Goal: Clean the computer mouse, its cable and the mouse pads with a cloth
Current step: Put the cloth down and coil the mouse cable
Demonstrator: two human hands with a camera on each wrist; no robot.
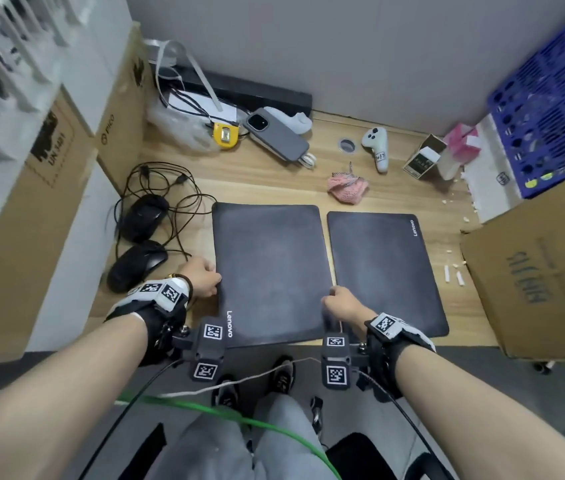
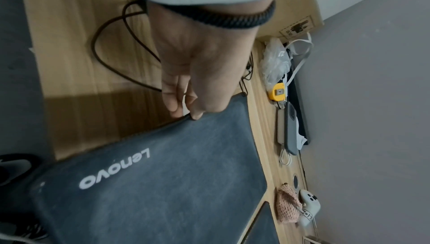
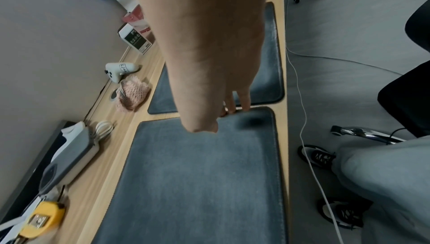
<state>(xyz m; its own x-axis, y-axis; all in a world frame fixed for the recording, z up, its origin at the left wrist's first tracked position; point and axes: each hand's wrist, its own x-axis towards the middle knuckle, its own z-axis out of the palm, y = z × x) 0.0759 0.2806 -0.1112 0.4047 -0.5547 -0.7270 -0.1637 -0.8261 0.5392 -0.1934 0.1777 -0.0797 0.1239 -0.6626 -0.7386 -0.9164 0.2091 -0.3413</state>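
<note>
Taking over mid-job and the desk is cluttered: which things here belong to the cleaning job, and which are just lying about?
For the job:
- left mouse pad, gripped at its edges by the left hand and right hand
- right mouse pad
- two black mice and their cables
- pink cloth

Lying about:
- phone
- yellow tape measure
- white controller
- small carton
- cardboard boxes
</note>
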